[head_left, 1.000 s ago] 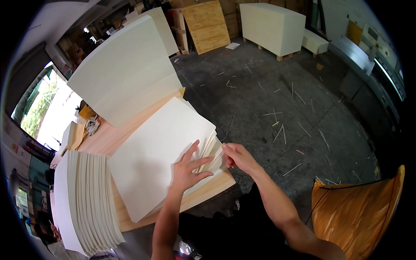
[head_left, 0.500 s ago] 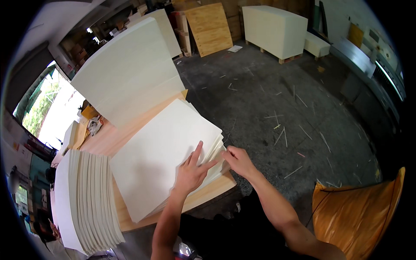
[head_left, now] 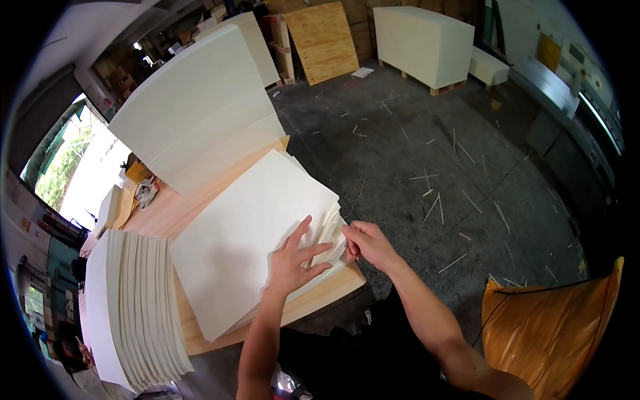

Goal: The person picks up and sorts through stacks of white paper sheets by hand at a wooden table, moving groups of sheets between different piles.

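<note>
Clock: 12 is top of view.
Stack: white sheets (head_left: pixel 233 233), lying flat on the desk (head_left: pixel 347 281), near edge of it.
Stack from right hand (head_left: pixel 367 245): 9 o'clock, touching or just beside at the rim; can't tell which.
Stack from left hand (head_left: pixel 297 260): underneath; its middle is toward 10.
Nearer hand: left, on top. Right is only at the edge.
Loose edges (head_left: pixel 325 230): fanned between the two hands; left on the 8 o'clock side, right on the 4.
Left hand state: released, fingers spread, resting on the sheets.
Right hand state: fingers curled, thumb toward index at the rim; can't tell if paper is pinched.
Stack long axis: between 1 and 2 to between 7 and 8. Far end points up-right, loose long side faces about 4.
Pile (head_left: pixel 140 313): off the stack's 8 o'clock.
Slab (head_left: pixel 200 110): tall, white, at 11.
</note>
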Action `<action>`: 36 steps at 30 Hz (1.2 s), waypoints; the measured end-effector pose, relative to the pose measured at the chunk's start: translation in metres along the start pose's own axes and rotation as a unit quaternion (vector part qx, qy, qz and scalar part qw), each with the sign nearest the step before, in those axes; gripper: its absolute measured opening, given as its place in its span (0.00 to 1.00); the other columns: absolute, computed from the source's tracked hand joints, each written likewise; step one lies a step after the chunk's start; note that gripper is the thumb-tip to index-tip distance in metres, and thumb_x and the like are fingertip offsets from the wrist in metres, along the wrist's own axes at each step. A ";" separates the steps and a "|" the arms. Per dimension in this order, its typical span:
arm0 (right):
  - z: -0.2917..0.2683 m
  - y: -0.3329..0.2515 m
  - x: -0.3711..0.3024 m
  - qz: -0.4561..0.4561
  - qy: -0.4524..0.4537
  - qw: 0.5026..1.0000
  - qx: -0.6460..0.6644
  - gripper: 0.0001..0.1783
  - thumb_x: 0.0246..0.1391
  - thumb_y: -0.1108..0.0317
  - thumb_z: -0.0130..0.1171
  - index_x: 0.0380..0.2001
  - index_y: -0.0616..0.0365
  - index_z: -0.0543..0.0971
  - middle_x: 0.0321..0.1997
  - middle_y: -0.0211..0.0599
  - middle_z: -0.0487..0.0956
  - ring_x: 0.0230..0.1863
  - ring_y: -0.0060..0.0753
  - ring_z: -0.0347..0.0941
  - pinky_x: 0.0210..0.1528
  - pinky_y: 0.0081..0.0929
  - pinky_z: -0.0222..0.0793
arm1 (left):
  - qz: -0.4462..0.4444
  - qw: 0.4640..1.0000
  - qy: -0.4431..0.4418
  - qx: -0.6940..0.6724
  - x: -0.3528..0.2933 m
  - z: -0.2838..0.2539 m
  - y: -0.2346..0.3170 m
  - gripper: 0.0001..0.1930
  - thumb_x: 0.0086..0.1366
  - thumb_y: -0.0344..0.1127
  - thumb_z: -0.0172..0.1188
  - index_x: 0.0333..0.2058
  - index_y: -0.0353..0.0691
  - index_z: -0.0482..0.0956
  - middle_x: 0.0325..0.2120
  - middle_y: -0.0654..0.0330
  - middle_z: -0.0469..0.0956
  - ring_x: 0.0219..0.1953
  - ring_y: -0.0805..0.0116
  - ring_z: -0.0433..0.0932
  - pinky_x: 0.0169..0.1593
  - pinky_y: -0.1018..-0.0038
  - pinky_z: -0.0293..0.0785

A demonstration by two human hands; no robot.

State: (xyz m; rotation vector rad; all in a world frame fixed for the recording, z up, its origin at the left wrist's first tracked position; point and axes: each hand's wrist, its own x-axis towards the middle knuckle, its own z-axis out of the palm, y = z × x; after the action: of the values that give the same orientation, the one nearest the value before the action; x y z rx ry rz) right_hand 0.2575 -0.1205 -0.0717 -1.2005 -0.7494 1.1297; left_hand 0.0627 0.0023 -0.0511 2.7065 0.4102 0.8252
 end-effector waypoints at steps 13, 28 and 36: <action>-0.008 0.003 -0.005 -0.041 0.012 0.998 -0.051 0.20 0.67 0.57 0.54 0.22 0.55 0.73 0.19 0.26 0.73 0.22 0.18 0.70 0.24 0.20 0.61 | -0.013 0.999 -0.004 -0.029 -0.001 -0.001 0.000 0.23 0.52 0.36 0.73 0.47 0.67 0.87 0.66 0.55 0.67 0.54 0.54 0.80 0.49 0.64 0.81; 0.004 0.002 0.001 -0.010 0.022 0.998 0.058 0.21 0.67 0.61 0.56 0.19 0.53 0.70 0.16 0.28 0.72 0.18 0.20 0.70 0.20 0.18 0.57 | 0.013 0.999 -0.012 0.029 0.001 -0.001 0.005 0.24 0.46 0.49 0.76 0.46 0.72 0.86 0.67 0.57 0.66 0.52 0.56 0.80 0.45 0.66 0.82; -0.003 0.001 -0.005 -0.017 0.018 0.998 0.060 0.21 0.67 0.59 0.56 0.19 0.52 0.70 0.16 0.27 0.72 0.18 0.19 0.70 0.19 0.18 0.57 | 0.014 1.000 -0.015 -0.008 -0.001 0.001 0.000 0.25 0.50 0.39 0.73 0.49 0.70 0.85 0.67 0.55 0.66 0.52 0.55 0.81 0.47 0.64 0.82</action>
State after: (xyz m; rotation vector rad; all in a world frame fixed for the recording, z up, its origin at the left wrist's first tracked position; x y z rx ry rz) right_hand 0.2579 -0.1264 -0.0730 -1.1005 -0.6631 1.1062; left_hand 0.0627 0.0019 -0.0521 2.7125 0.3576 0.7909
